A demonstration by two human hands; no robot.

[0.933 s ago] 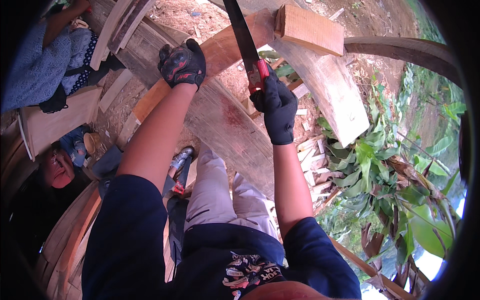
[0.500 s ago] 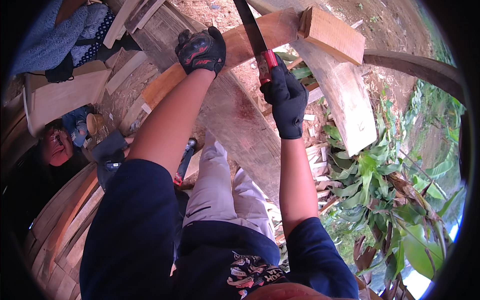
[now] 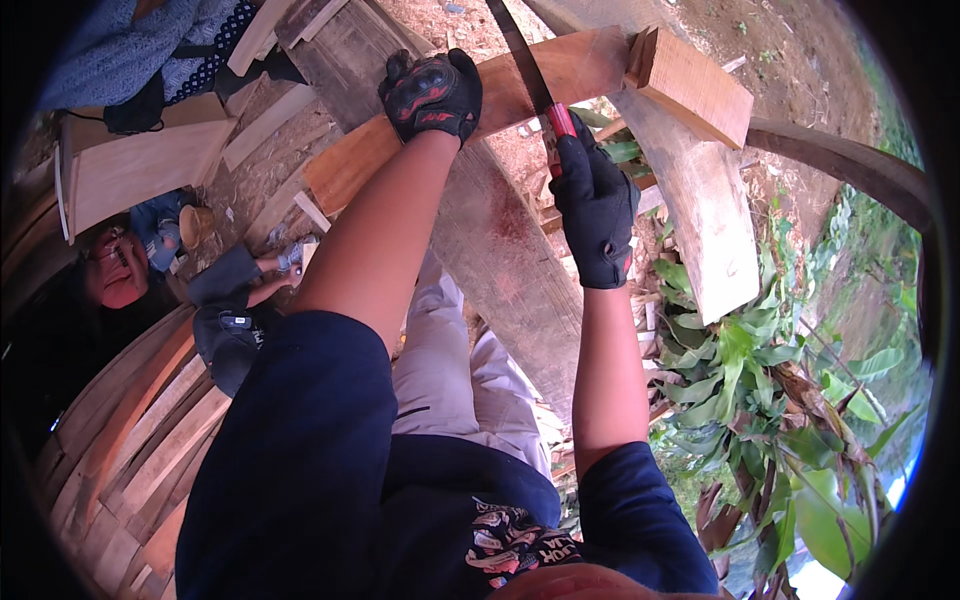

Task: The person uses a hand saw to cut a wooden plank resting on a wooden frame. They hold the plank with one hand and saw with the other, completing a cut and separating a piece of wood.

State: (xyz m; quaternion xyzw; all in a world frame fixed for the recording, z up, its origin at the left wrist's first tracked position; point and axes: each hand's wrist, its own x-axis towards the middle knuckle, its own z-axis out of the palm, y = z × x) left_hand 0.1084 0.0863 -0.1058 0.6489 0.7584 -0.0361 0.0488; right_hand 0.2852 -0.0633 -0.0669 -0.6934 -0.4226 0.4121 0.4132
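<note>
A curved reddish-brown wooden piece (image 3: pixel 350 163) lies across a weathered grey plank (image 3: pixel 500 235). My left hand (image 3: pixel 432 97), in a black and red glove, is closed over the curved piece's upper face. My right hand (image 3: pixel 597 205), in a black glove, grips the red handle of a handsaw (image 3: pixel 525 55). The dark toothed blade crosses the curved piece to the right of my left hand and points away from me. Whether its teeth have entered the wood cannot be made out.
A wooden block (image 3: pixel 697 85) stands at the curved piece's right end, above a pale board (image 3: pixel 705 220). Green leafy plants (image 3: pixel 740 350) grow at the right. At the left, a person in a dark cap (image 3: pixel 232 345) is close to my elbow, near stacked boards (image 3: pixel 150 440).
The whole view has shifted, so the wood and both hands appear further right. More of the person in the cap shows at the left. The saw still lies across the curved piece.
</note>
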